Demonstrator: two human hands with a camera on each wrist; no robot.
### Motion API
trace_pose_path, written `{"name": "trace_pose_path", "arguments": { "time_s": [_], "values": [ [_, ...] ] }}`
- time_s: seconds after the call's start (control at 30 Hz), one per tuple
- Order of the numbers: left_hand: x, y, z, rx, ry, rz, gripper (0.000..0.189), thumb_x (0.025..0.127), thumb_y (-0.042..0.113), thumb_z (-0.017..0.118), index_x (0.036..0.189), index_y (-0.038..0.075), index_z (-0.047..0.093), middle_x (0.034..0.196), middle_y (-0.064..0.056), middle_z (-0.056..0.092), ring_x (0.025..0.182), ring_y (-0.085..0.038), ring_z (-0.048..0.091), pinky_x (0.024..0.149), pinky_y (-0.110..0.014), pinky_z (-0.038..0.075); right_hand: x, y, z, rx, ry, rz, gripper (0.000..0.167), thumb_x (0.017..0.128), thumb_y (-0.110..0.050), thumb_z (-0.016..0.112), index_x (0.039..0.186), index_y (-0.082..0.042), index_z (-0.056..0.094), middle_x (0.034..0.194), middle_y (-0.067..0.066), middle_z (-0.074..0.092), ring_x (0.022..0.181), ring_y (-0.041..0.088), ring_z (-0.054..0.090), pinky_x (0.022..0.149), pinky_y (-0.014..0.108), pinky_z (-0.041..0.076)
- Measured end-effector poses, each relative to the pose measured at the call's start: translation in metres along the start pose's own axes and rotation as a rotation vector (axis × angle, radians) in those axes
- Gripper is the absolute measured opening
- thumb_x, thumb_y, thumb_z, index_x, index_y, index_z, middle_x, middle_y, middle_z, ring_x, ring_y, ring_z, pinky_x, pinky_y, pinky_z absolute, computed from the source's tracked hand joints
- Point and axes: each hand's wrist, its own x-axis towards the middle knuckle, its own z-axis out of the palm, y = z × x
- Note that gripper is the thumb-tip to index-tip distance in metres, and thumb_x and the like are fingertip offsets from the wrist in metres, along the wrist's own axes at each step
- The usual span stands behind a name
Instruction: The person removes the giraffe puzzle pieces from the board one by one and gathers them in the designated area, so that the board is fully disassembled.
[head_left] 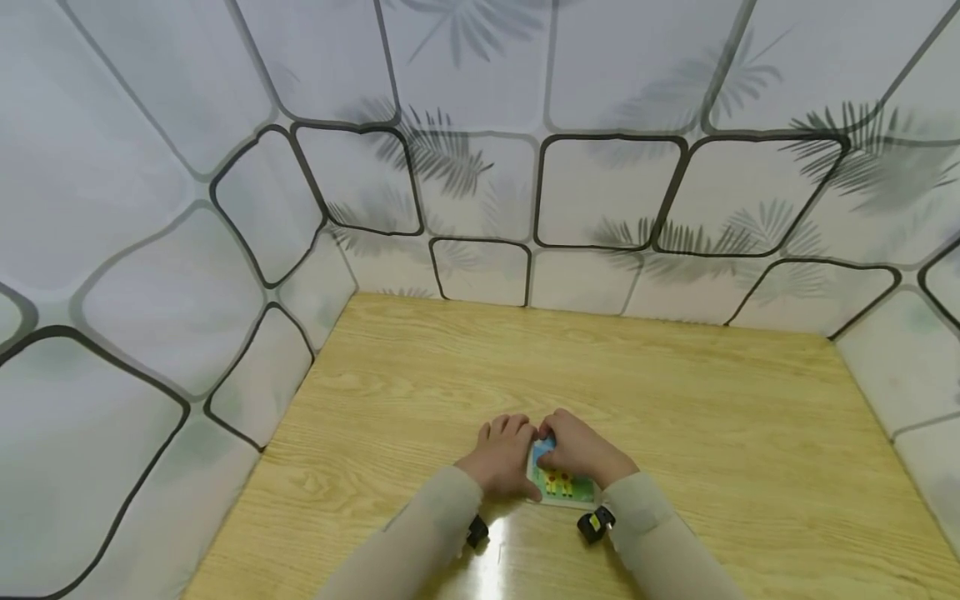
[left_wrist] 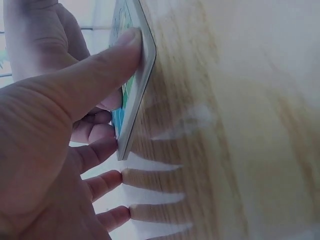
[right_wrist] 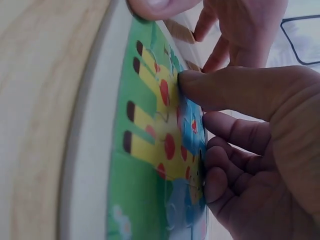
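A small giraffe jigsaw puzzle [head_left: 577, 490] in a pale-rimmed board lies flat on the wooden table. At its left side my left hand [head_left: 501, 458] has its fingers spread and fairly straight. The left thumb [left_wrist: 107, 57] presses on the board's near rim, and the index fingertip touches the far corner. My right hand [head_left: 585, 450] reaches over the puzzle from the right. Its thumb [right_wrist: 220, 87] lies on the printed pieces by the giraffe's body, while the other fingers [right_wrist: 220, 165] curl at the far edge. The hands cover part of the picture.
The wooden table [head_left: 675, 392] extends around the puzzle. Patterned cloth walls [head_left: 480, 192] rise behind it and at both sides. Black wrist cameras [head_left: 596, 525] sit under the sleeves, close to the near rim.
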Motion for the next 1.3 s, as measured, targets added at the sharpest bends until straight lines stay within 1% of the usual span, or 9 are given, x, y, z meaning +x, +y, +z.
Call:
{"name": "trace_pose_path", "arguments": {
  "time_s": [0.27,0.43,0.57,0.73,0.87,0.97,1.03,1.17,1.3],
  "values": [
    [0.003,-0.001,-0.002,-0.007,0.001,-0.016,0.085,0.071,0.051,0.089,0.135,0.015,0.047,0.153,-0.010,0.032,0.141,-0.033,0.026,0.111,-0.055,0.026,0.000,0.001,0.003,0.017,0.031,-0.073,0.030,0.079,-0.014,0.082,0.101,-0.004,0.064,0.099,0.004,0.054,0.085,0.017,0.052,0.082,0.040,0.049],
    [0.007,0.000,-0.004,-0.009,-0.041,-0.046,0.094,0.070,0.051,0.089,0.142,0.011,0.043,0.156,-0.011,0.028,0.144,-0.034,0.023,0.113,-0.057,0.024,0.002,0.001,0.004,0.032,0.040,-0.110,0.032,0.078,-0.014,0.082,0.102,-0.004,0.063,0.098,0.005,0.054,0.083,0.017,0.051,0.079,0.038,0.048],
    [0.009,0.002,-0.006,0.002,-0.072,-0.064,0.097,0.070,0.051,0.089,0.143,0.011,0.041,0.157,-0.011,0.026,0.145,-0.035,0.021,0.114,-0.057,0.023,0.002,-0.001,0.003,0.040,0.042,-0.096,0.031,0.076,-0.013,0.083,0.099,-0.004,0.063,0.097,0.005,0.054,0.083,0.017,0.051,0.078,0.038,0.048],
    [0.009,0.005,-0.009,0.023,-0.080,-0.073,0.089,0.068,0.051,0.091,0.134,0.013,0.046,0.153,-0.010,0.028,0.142,-0.034,0.024,0.111,-0.056,0.026,0.003,-0.003,0.001,0.055,0.012,-0.043,0.027,0.078,-0.012,0.083,0.096,-0.005,0.064,0.096,0.004,0.055,0.083,0.017,0.053,0.080,0.039,0.050],
    [0.009,0.007,-0.010,0.008,-0.080,-0.068,0.087,0.068,0.050,0.091,0.133,0.013,0.045,0.152,-0.009,0.028,0.142,-0.034,0.024,0.110,-0.055,0.027,0.004,-0.004,-0.001,0.065,0.003,-0.010,0.024,0.081,-0.010,0.082,0.095,-0.007,0.063,0.096,0.003,0.056,0.084,0.018,0.053,0.081,0.040,0.050],
    [0.006,0.004,-0.008,-0.007,-0.062,-0.047,0.086,0.070,0.050,0.090,0.134,0.013,0.044,0.154,-0.010,0.028,0.143,-0.033,0.023,0.112,-0.055,0.026,0.004,-0.003,-0.002,0.067,0.012,0.002,0.021,0.082,-0.008,0.080,0.094,-0.007,0.062,0.095,0.003,0.056,0.083,0.018,0.053,0.080,0.040,0.049],
    [0.003,0.000,-0.003,0.008,-0.038,-0.019,0.084,0.073,0.053,0.086,0.135,0.015,0.045,0.155,-0.010,0.028,0.144,-0.033,0.024,0.113,-0.054,0.026,0.004,-0.002,-0.002,0.069,0.015,0.002,0.020,0.083,-0.007,0.079,0.093,-0.007,0.061,0.093,0.003,0.056,0.082,0.018,0.052,0.078,0.039,0.048],
    [-0.008,-0.009,0.008,0.058,0.026,0.066,0.072,0.083,0.058,0.076,0.138,0.020,0.050,0.158,-0.009,0.030,0.145,-0.032,0.026,0.115,-0.054,0.027,0.005,0.000,0.000,0.074,0.016,0.006,0.021,0.083,-0.007,0.079,0.091,-0.008,0.060,0.090,0.002,0.055,0.080,0.018,0.052,0.075,0.038,0.047],
    [-0.018,-0.016,0.010,0.073,0.061,0.146,0.059,0.095,0.051,0.065,0.145,0.023,0.053,0.157,-0.004,0.037,0.145,-0.027,0.030,0.115,-0.052,0.028,0.004,0.000,0.000,0.080,0.020,0.034,0.022,0.084,-0.009,0.080,0.091,-0.009,0.060,0.091,0.002,0.056,0.081,0.018,0.052,0.077,0.039,0.047]
  ]
}}
